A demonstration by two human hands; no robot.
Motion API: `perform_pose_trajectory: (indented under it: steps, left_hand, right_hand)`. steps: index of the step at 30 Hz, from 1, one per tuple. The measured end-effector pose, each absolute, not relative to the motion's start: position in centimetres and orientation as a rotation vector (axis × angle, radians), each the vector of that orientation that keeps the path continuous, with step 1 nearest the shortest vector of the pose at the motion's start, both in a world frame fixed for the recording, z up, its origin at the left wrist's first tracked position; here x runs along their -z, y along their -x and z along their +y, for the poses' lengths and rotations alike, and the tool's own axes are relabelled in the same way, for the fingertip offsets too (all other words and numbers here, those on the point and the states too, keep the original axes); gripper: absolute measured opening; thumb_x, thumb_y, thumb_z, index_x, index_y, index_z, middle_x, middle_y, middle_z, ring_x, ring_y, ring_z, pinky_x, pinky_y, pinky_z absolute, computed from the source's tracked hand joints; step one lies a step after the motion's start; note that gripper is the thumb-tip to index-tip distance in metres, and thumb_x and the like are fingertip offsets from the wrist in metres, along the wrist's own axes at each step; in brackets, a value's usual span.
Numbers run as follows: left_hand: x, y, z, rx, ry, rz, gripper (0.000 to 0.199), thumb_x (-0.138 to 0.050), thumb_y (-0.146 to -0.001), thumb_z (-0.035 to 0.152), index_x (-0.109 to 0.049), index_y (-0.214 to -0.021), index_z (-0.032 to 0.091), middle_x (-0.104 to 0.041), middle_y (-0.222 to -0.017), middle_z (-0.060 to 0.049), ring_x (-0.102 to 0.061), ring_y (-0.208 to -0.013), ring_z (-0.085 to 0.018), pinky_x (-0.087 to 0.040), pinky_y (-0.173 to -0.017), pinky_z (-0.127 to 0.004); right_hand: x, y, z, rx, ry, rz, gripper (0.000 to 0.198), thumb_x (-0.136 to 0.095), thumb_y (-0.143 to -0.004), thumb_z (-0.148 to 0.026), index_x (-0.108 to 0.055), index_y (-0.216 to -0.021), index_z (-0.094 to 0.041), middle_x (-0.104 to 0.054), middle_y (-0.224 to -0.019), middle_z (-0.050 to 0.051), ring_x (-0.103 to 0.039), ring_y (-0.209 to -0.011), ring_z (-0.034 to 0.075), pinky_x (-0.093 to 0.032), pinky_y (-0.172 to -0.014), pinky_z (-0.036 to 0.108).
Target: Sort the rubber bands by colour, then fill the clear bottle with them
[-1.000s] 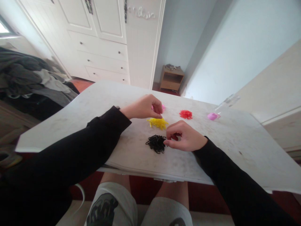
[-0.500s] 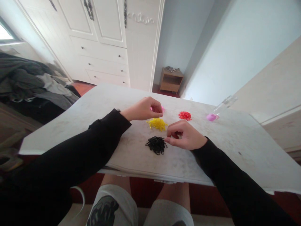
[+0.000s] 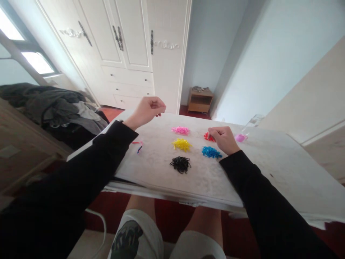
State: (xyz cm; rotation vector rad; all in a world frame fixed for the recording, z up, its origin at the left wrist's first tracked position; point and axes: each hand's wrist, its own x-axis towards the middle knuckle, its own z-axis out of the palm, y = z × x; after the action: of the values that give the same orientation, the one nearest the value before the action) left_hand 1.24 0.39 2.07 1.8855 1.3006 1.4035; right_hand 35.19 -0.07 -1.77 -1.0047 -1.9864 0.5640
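Observation:
My left hand (image 3: 151, 109) is raised over the far left of the table, thumb and fingertips pinched; anything between them is too small to make out. My right hand (image 3: 222, 138) is at the pile of red rubber bands (image 3: 207, 136), partly covering it, with its fingers closed and the tips hidden. Close below lies a pile of blue rubber bands (image 3: 211, 152). Pink rubber bands (image 3: 181, 130), yellow rubber bands (image 3: 182, 144) and black rubber bands (image 3: 180, 164) form a column of piles mid-table. Beside my left sleeve are a few loose coloured bands (image 3: 139, 149).
On the white table (image 3: 258, 172), a clear container with a pink part (image 3: 240, 137) lies at the back right. Dark clothes (image 3: 61, 108) are heaped beyond the left edge. A white wardrobe (image 3: 129, 46) and a small wooden cabinet (image 3: 200, 100) stand behind.
My left hand has moved left and away from the pink and yellow piles. My right hand has gone from beside the black pile to the red one, uncovering the blue pile. The view has tilted up.

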Motion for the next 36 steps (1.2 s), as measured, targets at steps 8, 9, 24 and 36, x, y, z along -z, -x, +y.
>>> perform_pose_trajectory:
  steps: [8, 9, 24, 36]
  left_hand:
    - [-0.9, 6.2, -4.9, -0.298, -2.069, 1.629, 0.043, -0.081, -0.069, 0.052, -0.077, -0.097, 0.019, -0.077, -0.098, -0.007, -0.070, -0.083, -0.021, -0.050, -0.072, -0.029]
    - [-0.6, 6.3, -5.6, -0.227, -2.052, 1.632, 0.050, -0.080, -0.070, 0.054, -0.076, -0.105, 0.020, -0.076, -0.100, -0.007, -0.069, -0.085, -0.021, -0.050, -0.074, -0.030]
    - [1.2, 6.0, -7.6, -0.157, -2.132, 1.429, 0.017, -0.069, -0.074, 0.034, -0.070, -0.076, 0.018, -0.070, -0.079, -0.002, -0.060, -0.074, -0.016, -0.044, -0.072, -0.027]
    - [1.7, 5.6, -7.0, -0.616, -1.941, 1.322, 0.009, -0.075, -0.067, 0.018, -0.069, -0.073, 0.018, -0.069, -0.073, 0.001, -0.062, -0.069, -0.012, -0.048, -0.068, -0.023]
  right_hand:
    - [1.7, -35.0, -0.3, -0.603, 0.988, -1.999, 0.046, -0.056, -0.089, -0.045, -0.065, -0.054, -0.017, -0.053, -0.048, 0.001, -0.049, -0.049, 0.013, -0.033, -0.053, 0.029]
    - [1.6, -35.0, -0.4, -0.606, 0.986, -1.996, 0.046, -0.056, -0.088, -0.045, -0.065, -0.054, -0.017, -0.053, -0.048, 0.001, -0.049, -0.049, 0.013, -0.034, -0.053, 0.029]
    - [1.8, -35.0, -0.5, -0.583, 1.018, -2.008, 0.045, -0.058, -0.089, -0.045, -0.066, -0.055, -0.016, -0.050, -0.045, -0.001, -0.047, -0.047, 0.012, -0.033, -0.052, 0.028]
    - [2.1, -35.0, -0.3, -0.532, 1.016, -2.058, 0.043, -0.060, -0.089, -0.043, -0.066, -0.055, -0.017, -0.050, -0.045, -0.001, -0.046, -0.047, 0.012, -0.031, -0.050, 0.028]
